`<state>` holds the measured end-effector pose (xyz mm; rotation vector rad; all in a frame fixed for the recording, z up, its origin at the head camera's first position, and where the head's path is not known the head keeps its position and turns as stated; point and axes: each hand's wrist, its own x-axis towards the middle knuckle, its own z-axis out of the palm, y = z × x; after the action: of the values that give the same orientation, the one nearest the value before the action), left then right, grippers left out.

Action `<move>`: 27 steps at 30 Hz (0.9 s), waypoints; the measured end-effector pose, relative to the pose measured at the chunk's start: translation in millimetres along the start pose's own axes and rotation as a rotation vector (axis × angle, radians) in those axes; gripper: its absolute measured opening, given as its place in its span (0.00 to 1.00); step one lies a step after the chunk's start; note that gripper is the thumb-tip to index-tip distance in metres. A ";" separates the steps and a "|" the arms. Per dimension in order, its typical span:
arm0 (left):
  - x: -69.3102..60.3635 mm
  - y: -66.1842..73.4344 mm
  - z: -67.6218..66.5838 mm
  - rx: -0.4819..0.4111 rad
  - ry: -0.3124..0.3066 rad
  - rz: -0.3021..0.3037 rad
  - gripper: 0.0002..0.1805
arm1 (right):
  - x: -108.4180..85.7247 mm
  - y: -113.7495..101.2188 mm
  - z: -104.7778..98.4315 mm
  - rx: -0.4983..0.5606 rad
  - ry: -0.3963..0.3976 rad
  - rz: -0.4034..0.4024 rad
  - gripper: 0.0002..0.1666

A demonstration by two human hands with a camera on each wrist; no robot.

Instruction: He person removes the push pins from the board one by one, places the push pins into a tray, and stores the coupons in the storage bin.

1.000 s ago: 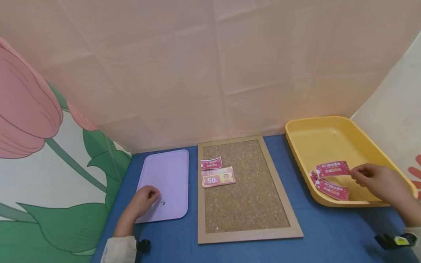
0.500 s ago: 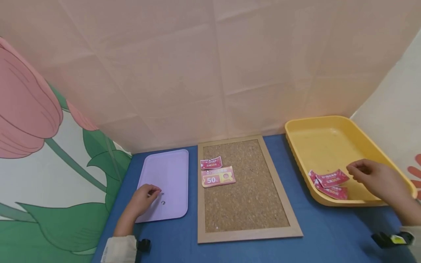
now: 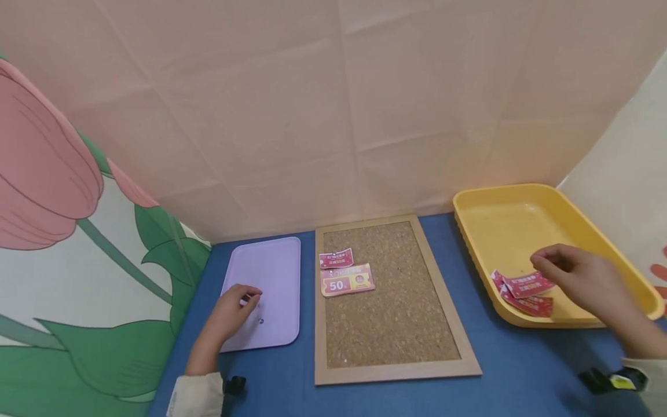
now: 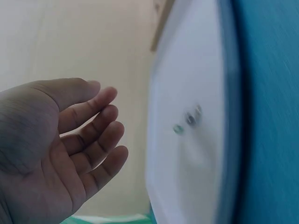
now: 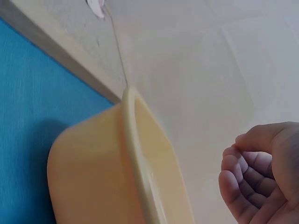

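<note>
My left hand [image 3: 234,310] hovers over the lilac tray [image 3: 273,266], fingers loosely bent, with nothing visible between them. Several small shiny pins [image 4: 190,119] lie on that tray in the left wrist view. Over the near part of the yellow bin [image 3: 513,226] is my right hand [image 3: 578,278]; its fingers curl loosely and no object shows in them. Pink coupons [image 3: 528,285] overlap in the bin's near left corner, just left of that hand. On the framed corkboard [image 3: 411,301], a small pink coupon [image 3: 336,258] sits above a larger pink and yellow coupon [image 3: 347,281].
A blue cloth [image 3: 283,382] covers the table beneath the tray, corkboard and bin. Behind them rises a beige cloth backdrop [image 3: 271,127]. A tulip-printed panel [image 3: 104,347] stands at left, and a white wall [image 3: 625,156] borders the right.
The right hand let go of a pink coupon, which dropped onto the others in the bin, then moved left. My left hand rose slightly and moved right above the tray.
</note>
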<state>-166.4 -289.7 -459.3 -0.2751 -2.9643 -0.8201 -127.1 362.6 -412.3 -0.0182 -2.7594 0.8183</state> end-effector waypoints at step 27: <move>38.9 106.9 37.5 -0.096 -0.077 0.136 0.19 | 5.5 -112.8 96.0 0.317 -0.186 -0.298 0.08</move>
<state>-185.0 -174.1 -433.6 -0.5181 -2.9398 -0.9560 -149.7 217.0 -427.7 0.5395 -2.6663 1.2072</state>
